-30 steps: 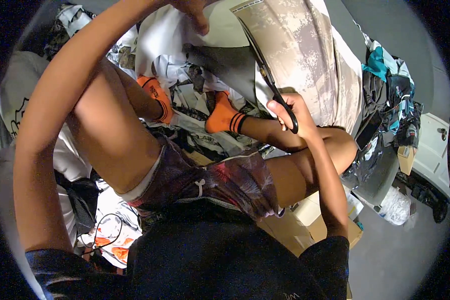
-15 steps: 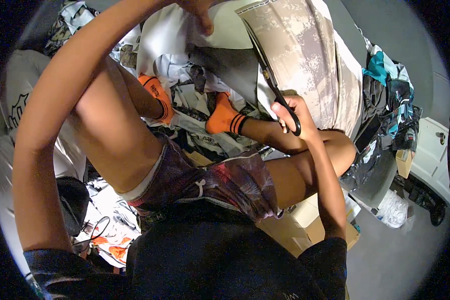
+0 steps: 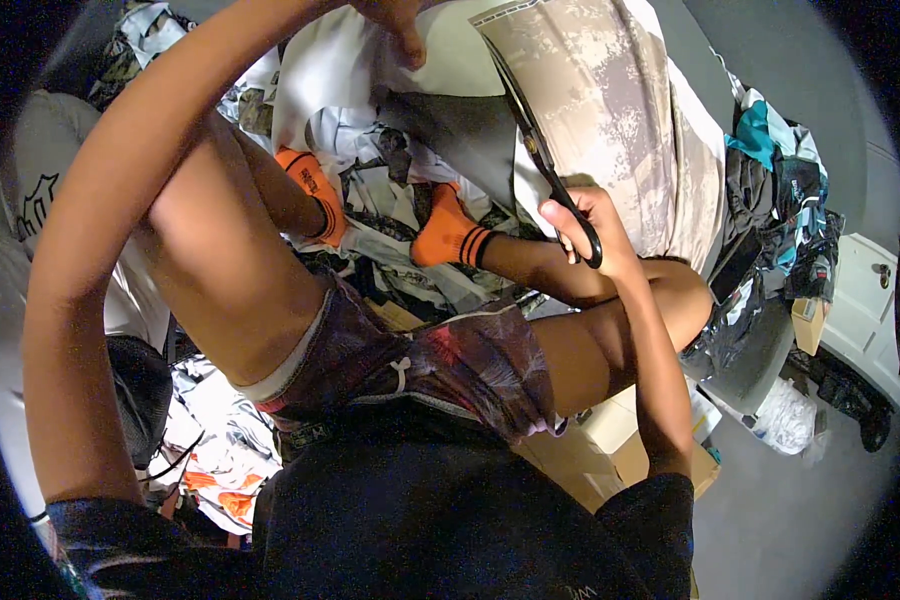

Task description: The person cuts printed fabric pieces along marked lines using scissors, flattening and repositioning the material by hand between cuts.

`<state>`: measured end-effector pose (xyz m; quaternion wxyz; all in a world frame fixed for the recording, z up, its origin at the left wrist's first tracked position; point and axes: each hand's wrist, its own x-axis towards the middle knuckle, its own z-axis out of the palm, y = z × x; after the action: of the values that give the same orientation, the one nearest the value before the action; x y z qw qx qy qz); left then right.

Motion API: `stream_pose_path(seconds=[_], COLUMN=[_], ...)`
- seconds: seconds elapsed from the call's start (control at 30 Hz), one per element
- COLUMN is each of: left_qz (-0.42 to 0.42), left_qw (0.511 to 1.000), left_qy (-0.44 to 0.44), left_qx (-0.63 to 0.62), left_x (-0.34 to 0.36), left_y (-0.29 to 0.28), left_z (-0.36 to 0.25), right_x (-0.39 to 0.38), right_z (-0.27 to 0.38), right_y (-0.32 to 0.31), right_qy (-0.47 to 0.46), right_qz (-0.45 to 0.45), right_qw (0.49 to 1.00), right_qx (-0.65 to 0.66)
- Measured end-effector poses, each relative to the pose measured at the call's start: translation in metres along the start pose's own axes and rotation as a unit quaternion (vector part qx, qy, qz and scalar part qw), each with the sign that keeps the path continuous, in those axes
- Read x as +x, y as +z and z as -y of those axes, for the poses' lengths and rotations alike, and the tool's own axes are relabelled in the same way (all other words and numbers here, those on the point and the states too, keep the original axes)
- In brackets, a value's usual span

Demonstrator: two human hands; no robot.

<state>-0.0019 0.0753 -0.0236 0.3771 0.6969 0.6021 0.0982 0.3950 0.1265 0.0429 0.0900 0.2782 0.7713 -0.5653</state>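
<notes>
My left hand (image 3: 395,30) reaches to the top edge of the view over white material (image 3: 330,70); its thumb shows, but what the other fingers do is hidden. My right hand (image 3: 590,220) grips black scissors (image 3: 535,140) by the handles. Their long blades point up along the edge of a beige camouflage-print fabric sheet (image 3: 600,80), where the white and dark grey material meets it. That sheet drapes down toward my right leg.
Cut scraps (image 3: 370,170) lie around my orange-socked feet (image 3: 440,235). Piled dark and teal fabric (image 3: 770,190) is on the right, above a grey surface (image 3: 750,380) near a white door (image 3: 865,300). Cardboard (image 3: 595,450) lies by my hip; white and orange fabric (image 3: 220,450) is at lower left.
Compared with a second ago, my left hand and the scissors in my right hand have shifted very slightly rightward, along with the sheet's top corner. The grip on the scissors looks unchanged.
</notes>
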Motion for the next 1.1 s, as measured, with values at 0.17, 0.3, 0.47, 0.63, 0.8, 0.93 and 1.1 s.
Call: stream_pose_path(seconds=[0.17, 0.3, 0.47, 0.63, 0.8, 0.93, 1.1], left_qz=[0.004, 0.028, 0.060, 0.033, -0.017, -0.052, -0.045], left_qw=[0.997, 0.998, 0.991, 0.998, 0.997, 0.986, 0.994], left_qy=[-0.018, -0.056, -0.108, -0.026, 0.060, 0.143, 0.086], left_qx=[-0.079, -0.027, -0.052, -0.048, 0.034, -0.075, 0.054], left_x=[-0.011, -0.002, -0.014, -0.013, -0.008, -0.004, -0.016], left_y=[-0.003, -0.009, -0.012, -0.012, -0.014, 0.000, -0.018], left_z=[-0.012, -0.043, -0.039, -0.042, -0.043, -0.017, -0.055], right_x=[0.001, -0.006, -0.001, -0.002, 0.012, 0.021, 0.022], right_z=[0.005, -0.002, -0.001, 0.007, 0.023, 0.039, 0.028], right_y=[0.003, -0.004, -0.010, -0.030, -0.050, -0.051, -0.054], right_qy=[0.008, 0.023, -0.001, 0.000, 0.017, 0.009, 0.008], right_qz=[-0.009, -0.019, 0.020, 0.051, 0.074, 0.110, 0.104], right_qw=[1.000, 1.000, 1.000, 0.999, 0.995, 0.993, 0.994], right_qx=[0.015, 0.009, -0.005, 0.008, -0.063, -0.043, -0.033])
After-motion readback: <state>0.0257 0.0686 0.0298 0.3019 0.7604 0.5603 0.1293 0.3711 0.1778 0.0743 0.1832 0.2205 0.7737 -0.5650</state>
